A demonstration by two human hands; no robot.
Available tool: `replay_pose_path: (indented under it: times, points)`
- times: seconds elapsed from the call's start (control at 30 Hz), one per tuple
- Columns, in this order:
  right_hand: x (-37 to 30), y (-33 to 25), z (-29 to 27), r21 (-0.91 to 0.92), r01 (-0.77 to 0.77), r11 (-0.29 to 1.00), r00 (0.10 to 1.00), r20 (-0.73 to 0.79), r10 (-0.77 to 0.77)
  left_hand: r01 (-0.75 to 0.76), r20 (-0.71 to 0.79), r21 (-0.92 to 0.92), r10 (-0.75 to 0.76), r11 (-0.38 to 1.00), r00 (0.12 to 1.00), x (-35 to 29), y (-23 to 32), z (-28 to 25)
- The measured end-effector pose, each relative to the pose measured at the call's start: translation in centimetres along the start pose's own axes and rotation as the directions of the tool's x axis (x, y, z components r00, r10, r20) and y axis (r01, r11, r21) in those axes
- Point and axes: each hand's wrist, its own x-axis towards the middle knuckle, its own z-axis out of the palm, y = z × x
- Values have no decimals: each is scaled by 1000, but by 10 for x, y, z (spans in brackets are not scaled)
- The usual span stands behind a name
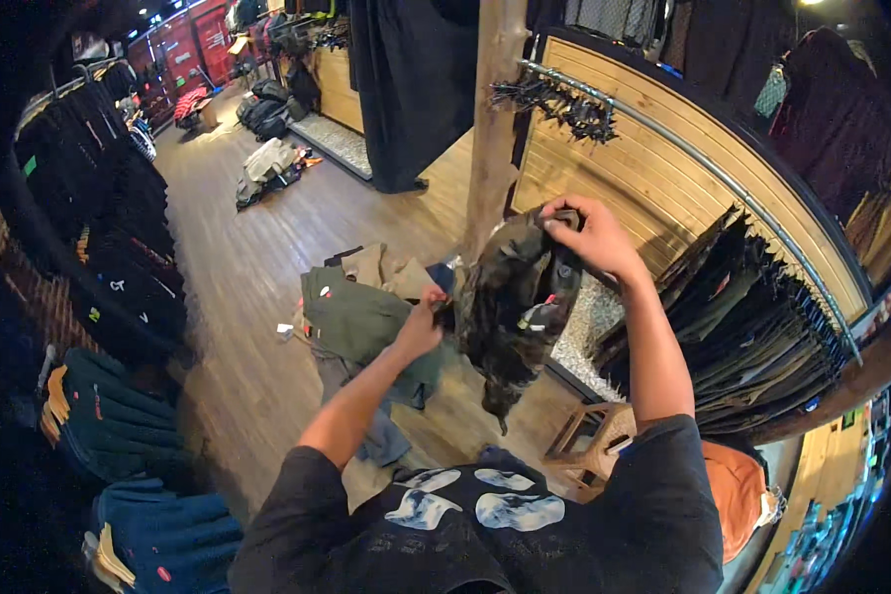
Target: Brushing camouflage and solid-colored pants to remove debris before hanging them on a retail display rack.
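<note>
A dark camouflage pair of trousers (510,307) hangs in front of me, its waist spread and a pale label showing inside. My right hand (596,238) is closed on the top edge of the waistband, thumb and fingers pinching the cloth. My left hand (421,327) is closed at the left side of the garment, gripping a dark part of it; its fingertips are partly hidden. Below and beyond my left hand, a pile of folded clothes lies on the floor, with an olive green garment (351,312) on top and a beige one (391,267) behind it.
A wooden stool (589,450) stands below my right arm. Racks of dark trousers (752,327) line the right, under a metal rail (723,173) with bunched black hangers (564,109). A wooden post (497,129) rises ahead. Dark clothes (99,208) hang along the left; more piles (270,163) lie farther off.
</note>
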Motion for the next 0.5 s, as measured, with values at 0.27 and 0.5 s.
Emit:
replay_pose_path:
  times: [0.27, 0.5]
  points:
    - [-30, 137, -77, -27, -214, 977, 969, 119, 215, 623, 355, -417, -513, 662, 782, 85, 62, -50]
    - [-48, 181, -108, 104, -266, 958, 960, 115, 254, 667, 655, -276, -373, 692, 658, 134, 115, -77]
